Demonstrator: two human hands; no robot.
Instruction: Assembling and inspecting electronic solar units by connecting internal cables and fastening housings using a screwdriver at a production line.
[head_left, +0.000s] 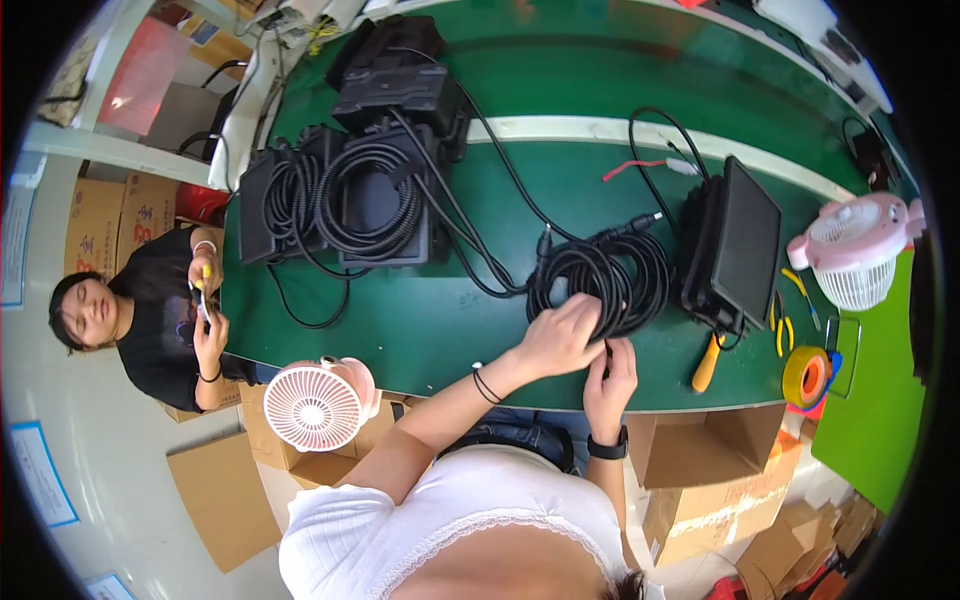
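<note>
A coil of black cable (640, 290) lies on the green bench in front of me, with connector ends showing on top. My left hand (562, 338) is closed around the near side of this coil, back of the hand up. Just right of it, my right hand (612, 384) pinches at the coil's near edge; a dark bit shows between thumb and fingers, too small to name. To the right stands a black box-shaped device with a flat panel (735, 245). An orange-handled screwdriver (707, 365) lies in front of it.
Black devices with coiled corrugated cable (375, 200) are stacked back left. Pliers (783, 325), tape rolls (806, 376) and a pink fan (855, 250) sit right. Another fan (318, 402) is at the near left edge. A co-worker (165, 320) handles a small tool at left. Cardboard boxes (710, 490) stand below.
</note>
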